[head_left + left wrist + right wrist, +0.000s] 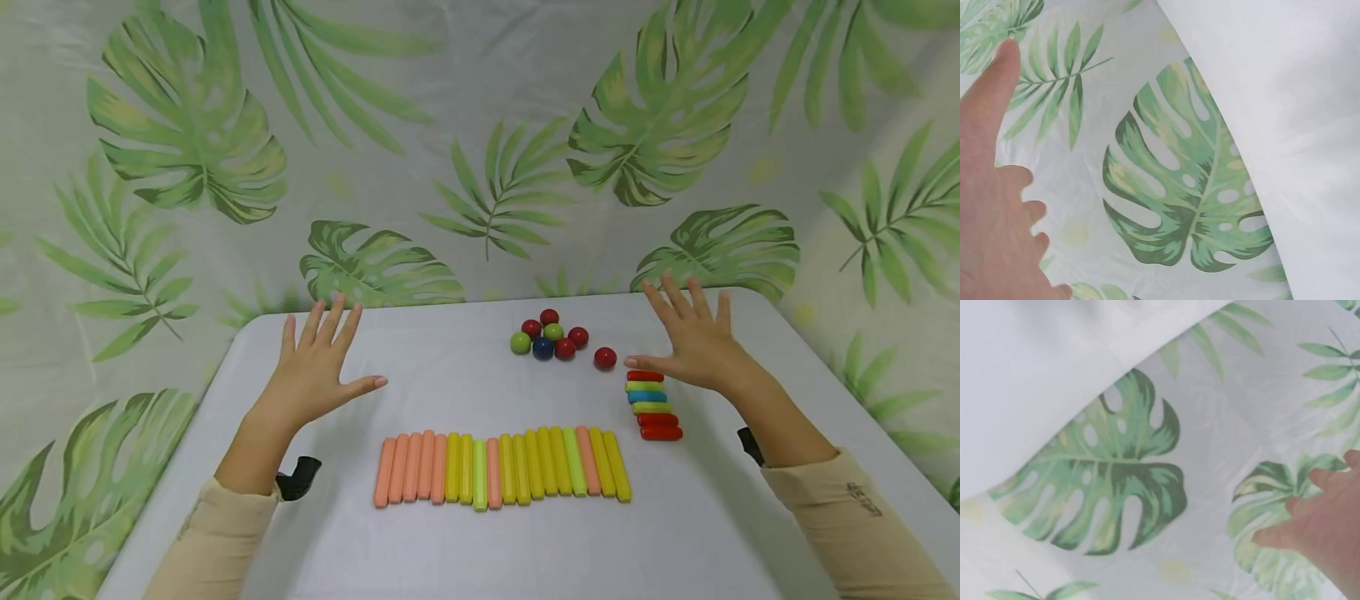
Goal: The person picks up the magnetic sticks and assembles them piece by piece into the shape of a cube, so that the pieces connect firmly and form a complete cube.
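Fingers (347, 332) of left hand (312, 375) and right hand (696, 343) splayed wide (both empty), stick row (493, 473) on table (442, 375).

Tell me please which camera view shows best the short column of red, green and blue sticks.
The head view: its six sticks show clearly, just below the right hand in that image. Neither wrist view shows any; both look at leaf-patterned cloth and white tabletop.

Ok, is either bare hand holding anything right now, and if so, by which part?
Nothing is held: the bare left hand and the bare right hand are both empty, spread wide above the white table.
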`<state>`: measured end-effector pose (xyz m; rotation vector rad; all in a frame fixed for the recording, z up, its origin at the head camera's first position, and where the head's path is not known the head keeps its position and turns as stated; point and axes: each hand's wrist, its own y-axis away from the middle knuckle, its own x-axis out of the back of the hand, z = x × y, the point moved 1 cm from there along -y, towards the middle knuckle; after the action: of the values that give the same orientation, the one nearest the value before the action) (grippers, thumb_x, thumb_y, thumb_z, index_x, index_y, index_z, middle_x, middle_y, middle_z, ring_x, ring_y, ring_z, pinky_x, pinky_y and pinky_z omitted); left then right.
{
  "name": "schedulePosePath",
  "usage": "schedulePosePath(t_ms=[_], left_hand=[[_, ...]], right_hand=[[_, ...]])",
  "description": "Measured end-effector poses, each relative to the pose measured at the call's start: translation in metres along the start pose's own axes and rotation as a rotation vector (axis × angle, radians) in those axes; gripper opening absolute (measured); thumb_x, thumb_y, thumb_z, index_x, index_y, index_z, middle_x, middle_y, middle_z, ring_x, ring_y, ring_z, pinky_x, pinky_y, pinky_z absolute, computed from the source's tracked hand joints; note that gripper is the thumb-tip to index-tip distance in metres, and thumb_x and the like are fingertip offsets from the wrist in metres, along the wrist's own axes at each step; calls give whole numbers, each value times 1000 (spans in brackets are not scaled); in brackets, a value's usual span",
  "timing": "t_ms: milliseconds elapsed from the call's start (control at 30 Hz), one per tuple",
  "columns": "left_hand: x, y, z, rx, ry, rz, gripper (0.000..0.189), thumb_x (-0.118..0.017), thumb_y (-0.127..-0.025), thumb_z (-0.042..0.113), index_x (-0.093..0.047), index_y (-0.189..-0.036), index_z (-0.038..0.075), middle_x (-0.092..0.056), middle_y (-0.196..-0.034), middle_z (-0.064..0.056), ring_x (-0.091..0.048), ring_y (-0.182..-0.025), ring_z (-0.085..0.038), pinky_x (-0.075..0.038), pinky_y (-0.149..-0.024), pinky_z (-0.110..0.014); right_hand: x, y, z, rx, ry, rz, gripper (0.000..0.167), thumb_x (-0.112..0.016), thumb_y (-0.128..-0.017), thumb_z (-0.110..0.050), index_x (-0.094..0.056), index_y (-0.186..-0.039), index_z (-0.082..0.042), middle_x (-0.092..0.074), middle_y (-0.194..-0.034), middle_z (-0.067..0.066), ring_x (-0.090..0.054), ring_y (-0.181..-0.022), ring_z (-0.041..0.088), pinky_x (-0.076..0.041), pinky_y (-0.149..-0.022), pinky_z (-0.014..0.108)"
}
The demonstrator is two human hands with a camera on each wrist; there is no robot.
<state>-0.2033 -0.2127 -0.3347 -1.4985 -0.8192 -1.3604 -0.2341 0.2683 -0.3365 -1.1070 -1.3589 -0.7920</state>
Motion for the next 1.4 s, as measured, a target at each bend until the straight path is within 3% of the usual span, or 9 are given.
schedulePosePath(t_ms=[267, 367, 467, 733, 867, 967, 1167, 1300, 1400], left_hand=[[-19, 11, -7, -104, 67, 189, 96, -59, -78, 55, -8, -145, 10, -6, -148, -14, -7, -132, -35, -14, -100, -56], [-31, 18, -8, -100, 131, 236, 95, -65, -78, 48, -10, -144, 9, -10, -147, -15, -14, -131, -37, -21, -98, -55], [-45, 28, -5, -67, 201, 239, 93, -66, -79, 43, -9, -144, 9, -11, -146, -16, -19, -128, -40, -25, -96, -56], [-80, 55, 10, 61, 451, 112, 86, -66, -83, 28, -9, -144, 7, -16, -141, -21, -27, -121, -42, -33, -90, -56], [-89, 64, 23, 149, 660, -47, 77, -65, -83, 14, -16, -141, 5, -25, -133, -22, -42, -106, -33, -45, -76, -39], [-92, 70, 34, 234, 740, -155, 71, -62, -81, 8, -23, -140, 5, -35, -124, -18, -45, -91, -23, -43, -63, -29], [-92, 74, 48, 307, 677, -262, 66, -64, -71, 3, -38, -133, 1, -47, -105, -13, -45, -72, -16, -41, -55, -28], [-87, 71, 50, 330, 590, -257, 63, -62, -69, 0, -43, -128, 0, -51, -85, -9, -47, -59, -16, -39, -47, -28], [-80, 65, 47, 331, 570, -192, 60, -60, -72, -2, -42, -129, 3, -55, -81, -8, -47, -54, -14, -39, -44, -27]], right_hand=[[-25, -14, 12, 27, -351, -69, 97, -67, -76, -44, -6, -145, -15, -4, -148, 17, 2, -131, 40, -1, -96, 65], [-38, -18, 12, 32, -456, -100, 94, -68, -78, -40, -8, -145, -15, -8, -147, 17, -4, -132, 39, -12, -95, 66], [-51, -23, 12, 45, -513, -117, 89, -68, -79, -37, -13, -144, -12, -14, -146, 18, -12, -131, 38, -18, -96, 62], [-83, -30, 12, 25, -573, -201, 70, -64, -84, -27, -25, -141, -12, -23, -143, 17, -21, -127, 40, -24, -95, 60], [-94, -32, 12, 24, -614, -239, 59, -61, -87, -19, -33, -138, -8, -29, -140, 19, -26, -125, 42, -26, -96, 56], [-99, -32, 12, 26, -626, -245, 51, -59, -88, -15, -39, -133, -4, -36, -135, 21, -32, -121, 40, -29, -95, 54], [-105, -33, 10, -32, -535, -234, 39, -59, -88, -13, -50, -125, -5, -49, -121, 20, -46, -105, 34, -38, -90, 51], [-102, -33, 7, -56, -519, -208, 40, -60, -87, -13, -50, -124, -5, -53, -116, 18, -49, -100, 31, -41, -87, 49], [-96, -33, 6, -54, -563, -170, 41, -61, -87, -16, -48, -123, -1, -55, -112, 17, -50, -101, 32, -42, -86, 47]])
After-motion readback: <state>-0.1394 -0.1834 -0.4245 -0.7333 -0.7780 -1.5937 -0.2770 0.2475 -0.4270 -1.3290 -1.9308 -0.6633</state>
